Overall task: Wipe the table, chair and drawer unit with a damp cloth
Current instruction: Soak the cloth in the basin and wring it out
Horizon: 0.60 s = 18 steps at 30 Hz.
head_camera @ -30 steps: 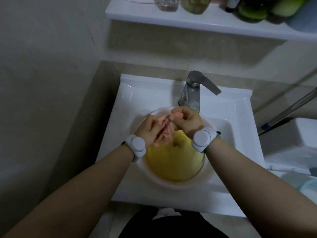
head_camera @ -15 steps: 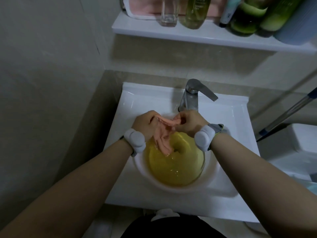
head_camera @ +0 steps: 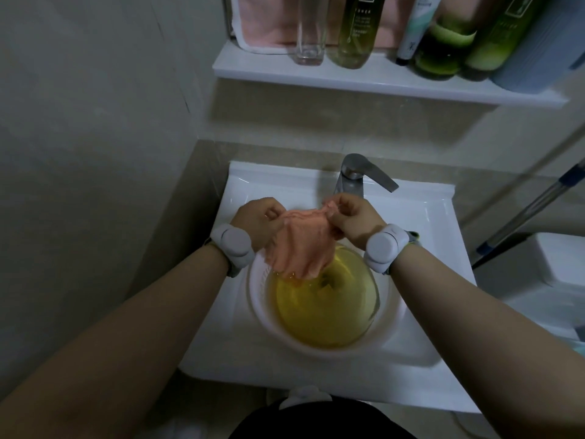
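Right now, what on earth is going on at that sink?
A person stands at a white sink, holding a pink cloth over a basin of yellowish water. The left hand pinches one top corner and the right hand the other, so the cloth hangs spread between them, its lower edge about at the water. The faucet sits just behind; no running stream shows. No table, chair or drawer unit is in view.

Dim, soft pic; wide-angle edge warp
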Each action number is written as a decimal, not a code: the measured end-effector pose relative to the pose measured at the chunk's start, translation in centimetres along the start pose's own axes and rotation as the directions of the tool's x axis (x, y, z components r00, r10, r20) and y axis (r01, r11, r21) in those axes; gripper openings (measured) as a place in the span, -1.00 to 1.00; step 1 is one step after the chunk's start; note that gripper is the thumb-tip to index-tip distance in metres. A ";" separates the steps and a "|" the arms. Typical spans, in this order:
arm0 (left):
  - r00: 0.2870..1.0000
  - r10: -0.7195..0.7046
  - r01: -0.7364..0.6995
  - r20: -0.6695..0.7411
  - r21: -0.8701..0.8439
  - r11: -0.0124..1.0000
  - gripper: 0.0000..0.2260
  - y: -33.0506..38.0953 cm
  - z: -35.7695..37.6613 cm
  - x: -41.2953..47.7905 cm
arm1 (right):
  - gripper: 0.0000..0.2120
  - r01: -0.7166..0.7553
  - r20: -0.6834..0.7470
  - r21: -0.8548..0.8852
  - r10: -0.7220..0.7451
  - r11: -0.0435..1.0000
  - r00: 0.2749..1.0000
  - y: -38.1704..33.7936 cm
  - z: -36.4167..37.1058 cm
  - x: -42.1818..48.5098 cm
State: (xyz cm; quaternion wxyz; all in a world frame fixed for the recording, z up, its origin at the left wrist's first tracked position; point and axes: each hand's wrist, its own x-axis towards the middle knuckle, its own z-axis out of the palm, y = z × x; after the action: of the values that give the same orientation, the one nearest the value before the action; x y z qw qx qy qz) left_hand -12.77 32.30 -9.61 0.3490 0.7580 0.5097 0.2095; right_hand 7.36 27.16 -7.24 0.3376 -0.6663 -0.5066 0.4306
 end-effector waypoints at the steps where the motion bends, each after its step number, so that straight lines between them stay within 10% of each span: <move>1: 1.000 0.022 -0.022 -0.003 -0.045 0.999 -0.95 0.8 -0.2 0.0 | -0.70 0.027 0.047 -0.057 -0.024 0.998 0.999 -0.4 0.1 0.0; 5: 0.993 0.118 -0.118 -0.015 -0.199 0.973 -0.97 3.6 -0.1 0.1 | -0.83 0.177 0.102 -0.280 -0.154 0.943 0.983 -2.3 1.2 0.0; 11: 0.977 0.104 0.004 0.187 -0.505 0.863 -0.53 2.0 1.8 -0.3 | -0.94 0.190 0.020 0.030 -0.190 0.981 0.982 -4.4 1.4 -0.8; 18: 0.955 -0.247 0.296 0.162 -0.540 0.788 -0.89 -0.1 4.7 0.1 | -0.83 0.130 -0.157 0.341 -0.080 0.931 0.984 -4.1 -0.5 -1.5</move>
State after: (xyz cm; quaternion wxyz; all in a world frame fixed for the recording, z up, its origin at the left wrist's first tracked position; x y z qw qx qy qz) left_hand -9.65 30.98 -12.86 0.6022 0.5496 0.5148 0.2652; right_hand 6.08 26.72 -3.07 0.5080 -0.5962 -0.4320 0.4471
